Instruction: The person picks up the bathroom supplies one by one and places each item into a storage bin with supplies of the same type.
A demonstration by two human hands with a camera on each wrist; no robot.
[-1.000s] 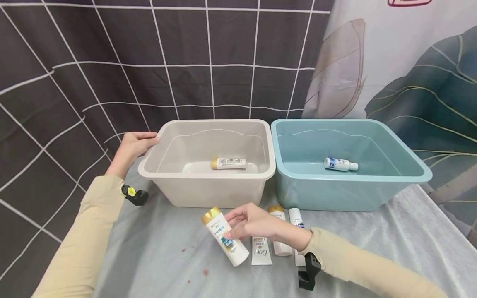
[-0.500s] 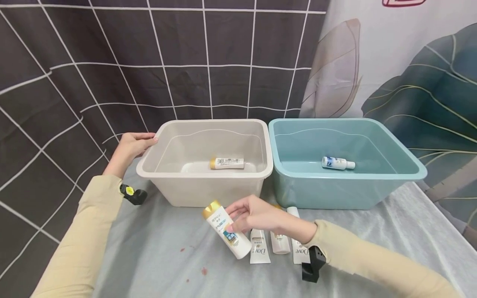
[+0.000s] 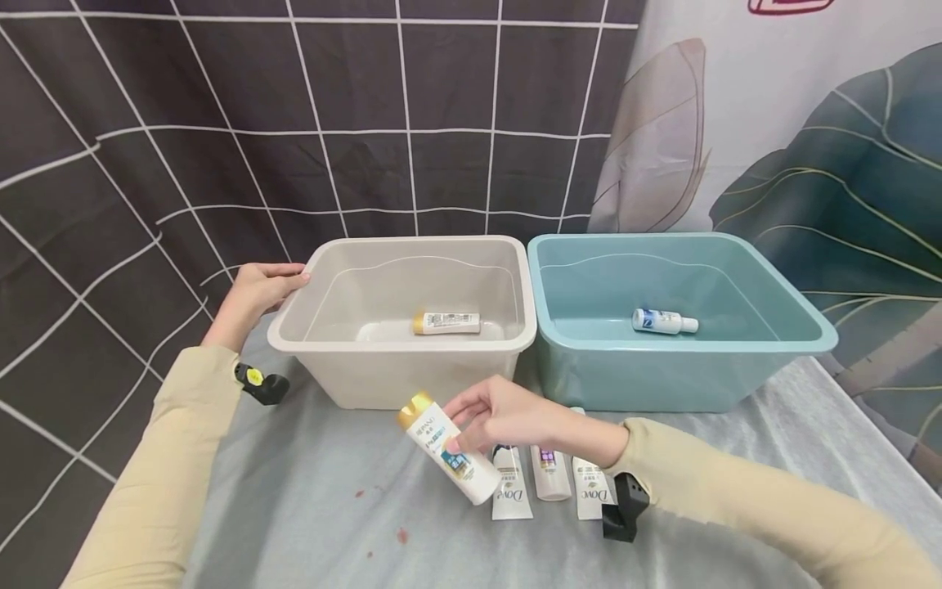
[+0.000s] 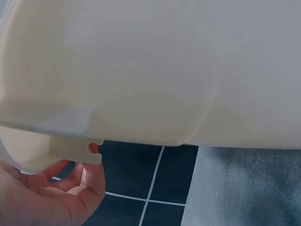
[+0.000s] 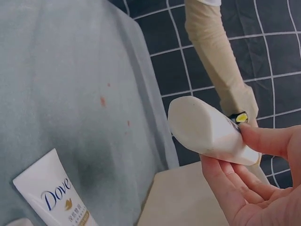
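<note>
A white shampoo bottle with a gold cap (image 3: 436,438) is pinched between thumb and fingers of my right hand (image 3: 511,421), tilted above the cloth in front of the bins. In the right wrist view the bottle's base (image 5: 190,122) faces the camera. My left hand (image 3: 257,296) grips the left rim of the beige bin (image 3: 412,376); in the left wrist view its fingers (image 4: 89,188) curl under that rim. Inside this bin lies a small gold-capped white bottle (image 3: 450,323). The blue bin (image 3: 655,376) holds a white bottle with a blue label (image 3: 658,321).
Below my right forearm lie a white Dove tube (image 3: 513,491), a white bottle with a purple label (image 3: 550,474) and another Dove tube (image 3: 591,492), each partly hidden. Grey cloth (image 3: 316,507) covers the table. A dark checked curtain (image 3: 353,98) hangs behind the bins.
My right hand has raised the shampoo bottle slightly, towards the beige bin's front. The head view has shifted a little. My left hand stays on the rim.
</note>
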